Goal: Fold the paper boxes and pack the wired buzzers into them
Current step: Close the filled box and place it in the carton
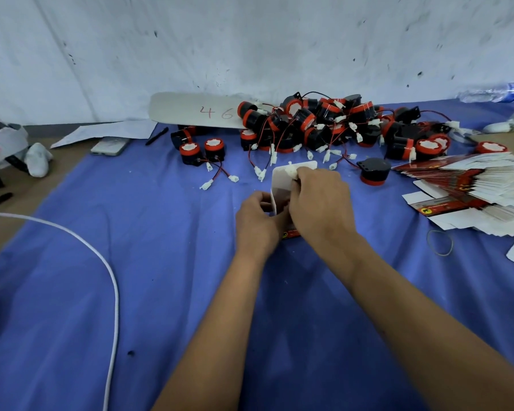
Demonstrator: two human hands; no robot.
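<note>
Blue cloth covers my worktop, with a scuffed white wall behind it. Far left lie a white cable, a phone and a pen. At the centre my left hand curls round the near left side of an upright paper box, steadying it with its open mouth up and its long axis roughly vertical. My right hand is just beside it, over the mouth, fingers pinching a white connector at the box's top edge; I judge the buzzer itself is already inside, though I cannot see it. So the coming move goes straight down: tuck the wire in, then close the flap. Beyond my hands sits the heap of loose buzzers. To the right, a fanned stack of flat boxes waits, well apart.
</note>
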